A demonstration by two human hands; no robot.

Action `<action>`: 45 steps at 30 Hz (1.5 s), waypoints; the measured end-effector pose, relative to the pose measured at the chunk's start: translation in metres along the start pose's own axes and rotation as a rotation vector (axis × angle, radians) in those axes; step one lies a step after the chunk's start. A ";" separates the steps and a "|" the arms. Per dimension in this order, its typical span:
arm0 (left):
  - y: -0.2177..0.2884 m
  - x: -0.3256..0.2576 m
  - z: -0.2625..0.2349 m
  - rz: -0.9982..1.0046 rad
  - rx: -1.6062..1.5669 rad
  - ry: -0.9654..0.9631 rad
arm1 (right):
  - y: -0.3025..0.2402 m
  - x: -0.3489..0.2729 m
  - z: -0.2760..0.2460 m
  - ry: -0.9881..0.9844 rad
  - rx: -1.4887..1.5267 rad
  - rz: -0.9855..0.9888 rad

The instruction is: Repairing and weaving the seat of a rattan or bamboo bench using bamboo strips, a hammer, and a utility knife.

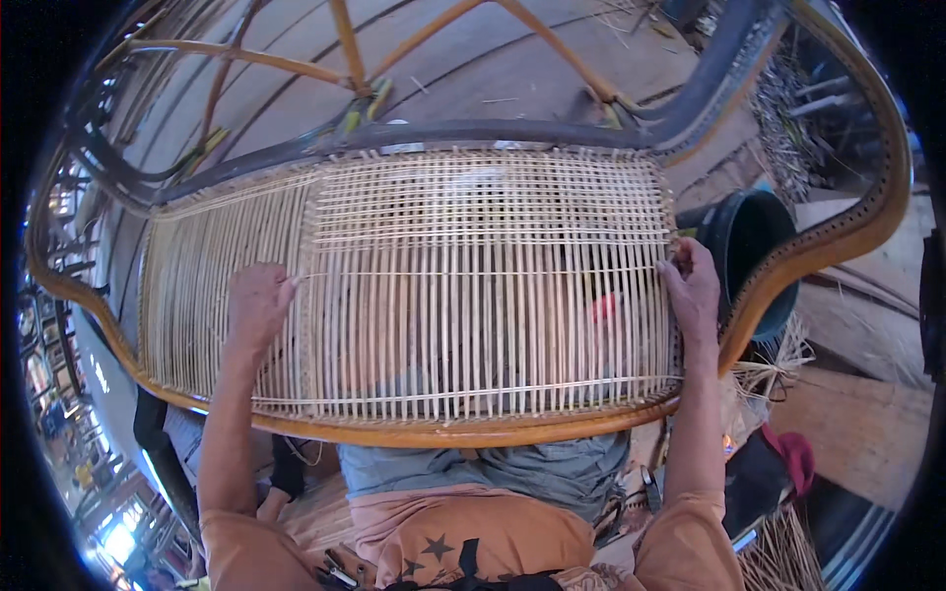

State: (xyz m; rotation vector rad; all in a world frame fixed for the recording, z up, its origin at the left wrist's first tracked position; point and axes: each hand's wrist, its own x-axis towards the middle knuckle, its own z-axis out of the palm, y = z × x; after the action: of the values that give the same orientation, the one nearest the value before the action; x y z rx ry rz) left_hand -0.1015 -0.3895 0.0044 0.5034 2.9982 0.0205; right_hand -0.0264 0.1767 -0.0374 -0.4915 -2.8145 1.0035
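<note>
- The left hand (258,300) is resting on the pale woven cane panel (473,286), fingers curled narrow, its fingertips pinching the left end of a thin pale cane strand (473,274) that is running crosswise over the upright strands.
- The right hand (693,286) is lying at the panel's right edge, fingers bent and closed on the right end of the same strand, just beside the curved brown wooden chair frame (434,433).
- The strand is stretching level between the two hands, about midway down the panel; above it the weave is looking dense with many cross strands, below it mostly upright strands are showing with a few cross rows near the bottom rail.
- The panel is sitting inside the frame, which is lying across the person's lap over grey trousers (552,473) and an orange shirt (463,537).
- A small red object (603,306) is showing through the weave near the right hand; what it is cannot be told.
- A dark round bucket (754,246) is standing just beyond the frame's right side, near the right hand.
- Loose pale cane strips (778,364) are lying on the wooden floor (867,394) below the bucket.
- Bare bent rattan frame rods (345,49) are rising beyond the panel's top rail.
</note>
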 end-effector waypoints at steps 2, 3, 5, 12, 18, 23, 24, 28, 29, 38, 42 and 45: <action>0.002 0.004 -0.002 -0.025 0.000 -0.069 | -0.002 0.003 -0.003 0.008 -0.015 0.043; 0.003 0.005 -0.002 -0.071 -0.078 -0.070 | 0.004 0.003 -0.002 0.029 -0.008 0.056; 0.007 0.010 -0.005 -0.119 -0.160 -0.073 | 0.008 0.003 0.001 0.049 -0.005 0.068; 0.017 0.037 0.007 -0.341 -0.017 -0.068 | 0.000 0.003 0.004 0.096 0.098 0.136; -0.017 0.048 0.028 -0.335 0.074 0.047 | 0.009 0.003 0.009 0.125 0.115 0.103; -0.037 0.045 0.034 -0.309 0.106 0.091 | 0.011 0.005 0.008 0.109 0.081 0.091; -0.038 0.047 0.036 -0.309 0.115 0.092 | 0.011 0.005 0.009 0.102 0.115 0.104; -0.045 0.047 0.041 -0.400 0.117 0.096 | 0.016 0.006 0.009 0.074 0.237 0.173; -0.054 0.045 0.044 -0.394 0.120 0.098 | 0.017 0.007 0.009 0.080 0.239 0.177; -0.076 0.033 0.054 -0.456 0.016 0.061 | 0.020 0.008 0.004 0.087 0.677 0.376; -0.074 0.029 0.049 -0.450 0.002 0.033 | 0.017 0.012 0.006 -0.001 0.371 0.369; -0.072 0.032 0.049 -0.449 -0.040 0.019 | 0.016 0.016 0.004 0.060 0.277 0.394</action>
State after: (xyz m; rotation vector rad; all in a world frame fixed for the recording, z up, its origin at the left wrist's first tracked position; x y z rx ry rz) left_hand -0.1504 -0.4471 -0.0494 -0.1813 3.0466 0.0495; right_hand -0.0385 0.1912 -0.0506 -1.0427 -2.5185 1.3929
